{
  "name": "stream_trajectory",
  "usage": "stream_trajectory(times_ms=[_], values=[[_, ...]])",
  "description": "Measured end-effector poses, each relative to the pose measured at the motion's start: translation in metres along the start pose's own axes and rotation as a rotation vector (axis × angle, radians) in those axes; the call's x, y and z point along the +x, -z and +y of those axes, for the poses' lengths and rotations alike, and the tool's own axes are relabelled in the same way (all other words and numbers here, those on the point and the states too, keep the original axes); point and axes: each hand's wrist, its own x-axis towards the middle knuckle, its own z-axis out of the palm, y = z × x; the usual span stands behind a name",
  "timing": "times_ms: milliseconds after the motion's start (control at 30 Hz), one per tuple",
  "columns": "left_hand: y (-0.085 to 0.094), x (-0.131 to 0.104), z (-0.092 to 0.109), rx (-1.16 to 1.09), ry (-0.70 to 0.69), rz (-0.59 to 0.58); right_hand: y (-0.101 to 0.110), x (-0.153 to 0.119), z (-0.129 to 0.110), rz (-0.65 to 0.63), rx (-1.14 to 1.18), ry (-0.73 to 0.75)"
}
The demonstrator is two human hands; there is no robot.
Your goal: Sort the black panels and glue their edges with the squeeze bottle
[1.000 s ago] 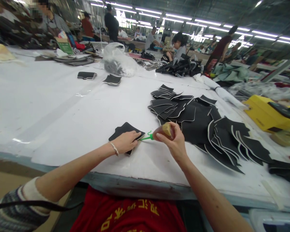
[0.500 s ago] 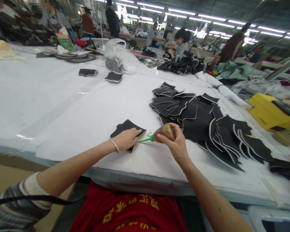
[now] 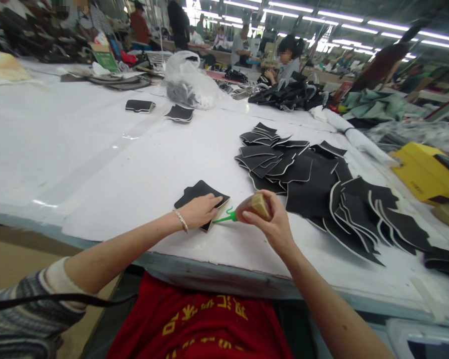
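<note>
Near the front of the table lies a folded black leather-like piece (image 3: 199, 192) with pale edges. My left hand (image 3: 200, 212) is on its right part, fingers closed over the edge of the upper layer; the thumb is mostly hidden. A lower corner of the piece shows beneath the hand. In my right hand (image 3: 275, 224) is a squeeze bottle (image 3: 252, 208) of amber-brown liquid, tipped sideways. Its thin green nozzle (image 3: 226, 217) points left, the tip at the piece's edge just beside my left fingers. Whether liquid comes out is too small to tell.
Right of my hands spreads a heap of black cut pieces (image 3: 299, 174). Two small black pieces (image 3: 140, 105) lie farther back, near a clear plastic bag (image 3: 189, 82). A yellow box (image 3: 428, 172) stands at the right. Several people work in the background.
The view has shifted slightly. The nozzle tip sits a little farther in toward the piece's edge by my left fingers. Both hands keep their holds.
</note>
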Motion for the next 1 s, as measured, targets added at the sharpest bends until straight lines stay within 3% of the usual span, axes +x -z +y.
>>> stream_trajectory(times_ms=[133,300,467,633,767,933,1000], values=[[-0.001,0.0,-0.001,0.003,-0.01,-0.004,0.005,0.004,0.005,0.118,-0.075,0.055],[-0.001,0.001,-0.001,-0.01,-0.012,-0.006,0.004,0.0,0.004,0.002,-0.085,0.074],[-0.001,0.001,-0.001,-0.015,-0.011,0.001,0.009,0.005,0.007,0.115,-0.15,0.14],[-0.001,0.001,-0.001,-0.023,0.0,-0.006,0.01,0.0,0.007,0.008,-0.143,0.146],[-0.001,0.001,-0.001,-0.03,-0.008,-0.01,0.011,0.0,0.009,0.082,-0.158,0.175],[0.0,0.002,-0.001,-0.03,-0.002,-0.02,0.008,-0.005,0.007,-0.034,-0.118,0.153],[0.0,0.002,-0.001,-0.028,-0.005,-0.02,0.006,-0.007,0.006,-0.004,-0.112,0.131]])
